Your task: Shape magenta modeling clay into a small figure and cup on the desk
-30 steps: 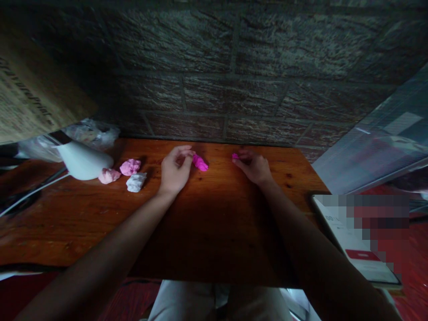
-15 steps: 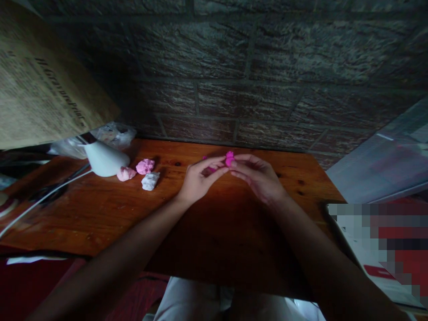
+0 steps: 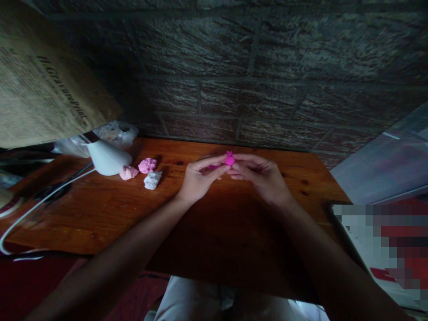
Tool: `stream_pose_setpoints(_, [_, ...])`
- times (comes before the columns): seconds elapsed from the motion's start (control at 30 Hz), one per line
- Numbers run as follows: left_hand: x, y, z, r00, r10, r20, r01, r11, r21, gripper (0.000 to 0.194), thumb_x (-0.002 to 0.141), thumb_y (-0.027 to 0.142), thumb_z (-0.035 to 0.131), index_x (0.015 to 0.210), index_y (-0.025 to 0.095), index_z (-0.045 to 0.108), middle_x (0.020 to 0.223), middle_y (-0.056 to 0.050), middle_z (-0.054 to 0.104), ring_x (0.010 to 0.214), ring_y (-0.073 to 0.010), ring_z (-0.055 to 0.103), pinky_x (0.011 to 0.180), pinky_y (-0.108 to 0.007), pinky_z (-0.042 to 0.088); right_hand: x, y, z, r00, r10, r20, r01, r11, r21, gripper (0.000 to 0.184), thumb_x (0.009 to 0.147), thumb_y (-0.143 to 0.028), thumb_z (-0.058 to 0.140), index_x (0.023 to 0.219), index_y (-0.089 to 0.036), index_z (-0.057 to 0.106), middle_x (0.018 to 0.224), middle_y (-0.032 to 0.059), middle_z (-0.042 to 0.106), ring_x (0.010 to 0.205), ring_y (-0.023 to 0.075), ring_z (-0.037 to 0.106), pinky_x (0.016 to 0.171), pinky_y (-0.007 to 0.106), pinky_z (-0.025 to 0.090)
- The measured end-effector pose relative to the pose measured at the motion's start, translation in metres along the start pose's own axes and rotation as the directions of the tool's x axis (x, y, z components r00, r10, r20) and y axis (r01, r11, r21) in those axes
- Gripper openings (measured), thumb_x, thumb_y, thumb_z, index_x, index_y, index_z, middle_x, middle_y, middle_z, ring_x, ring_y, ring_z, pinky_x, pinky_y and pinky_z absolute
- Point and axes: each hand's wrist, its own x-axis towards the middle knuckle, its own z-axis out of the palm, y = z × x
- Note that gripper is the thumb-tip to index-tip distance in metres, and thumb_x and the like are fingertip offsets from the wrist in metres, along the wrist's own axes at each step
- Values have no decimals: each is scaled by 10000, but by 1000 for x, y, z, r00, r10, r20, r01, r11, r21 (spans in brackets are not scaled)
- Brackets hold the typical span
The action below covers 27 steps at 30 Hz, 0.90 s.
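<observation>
A: Head view: held where?
B: Pinched in front of the body, between thumb and fingers of the left hand (image 3: 198, 178) and of the right hand (image 3: 266, 176), both narrowed onto a small bright magenta lump of clay-like material (image 3: 230, 160).
A: Nearer to which?
B: Neither; touching both, right where fingertips meet.
A: Long axis?
B: Apparently up and away, toward the dark stone-block wall (image 3: 217, 98), with small nubs on top; lower part hidden by fingers.
A: Anything else close?
B: Yes, behind the left hand, a partly hidden second magenta piece (image 3: 213, 167). Held or lying on the brown wooden table (image 3: 110, 209)? Impossible to tell.
</observation>
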Motion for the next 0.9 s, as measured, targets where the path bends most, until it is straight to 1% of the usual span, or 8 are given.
stream_pose_setpoints(0.13, [-1,1,1,999,-29,-14,29,1000,4,253,767,347,859,1002,256,834,986,-55,819,719,-134,710,570,-219,562,0,2,0,1000,-21,0,21,999,-34,327,766,-386,867,1065,-278,792,1046,18,824,876,186,798,821,353,665])
stream_pose_setpoints(0.3, [-2,1,1,999,-40,-30,41,999,30,206,791,345,842,977,257,836,997,-57,821,724,-140,719,558,-221,556,1,5,1,1000,-28,-3,28,998,-48,284,787,-386,850,1046,-283,795,1028,14,827,864,177,798,797,332,660])
stream_pose_setpoints(0.47, [-1,2,2,1000,-4,-12,4,1000,19,218,800,358,831,992,255,834,1003,-63,820,724,-143,719,551,-226,559,0,4,1,998,-66,2,66,996,-54,276,790,-339,854,1052,-279,788,969,6,829,844,161,791,804,320,652])
stream_pose_setpoints(0.6, [-2,2,3,1000,15,-12,-15,1000,24,173,820,345,815,968,258,837,978,-59,819,714,-139,717,535,-218,552,0,3,0,996,-83,-13,81,992,-99,259,789,-351,853,1024,-261,788,937,11,826,824,164,784,792,326,652])
stream_pose_setpoints(0.67, [-3,2,4,1000,16,-22,-16,1000,25,181,822,358,813,965,249,837,973,-62,818,709,-140,716,531,-218,548,0,4,0,996,-92,-17,90,990,-112,258,791,-357,850,1021,-259,788,924,11,825,819,169,782,777,325,652])
stream_pose_setpoints(0.77, [-2,2,5,999,-21,-51,21,1000,-2,255,800,378,832,1011,234,827,958,-63,817,681,-133,705,536,-219,543,1,5,1,993,-111,-30,107,988,-112,268,791,-353,851,1035,-262,788,937,11,826,812,166,780,774,322,652])
stream_pose_setpoints(0.9, [-1,1,4,985,-133,-112,124,989,-84,359,755,413,863,1047,212,807,855,-51,806,683,-134,699,553,-213,533,0,6,2,989,-144,-39,139,984,-113,276,799,-335,845,1062,-275,784,1010,9,824,803,153,774,753,306,653])
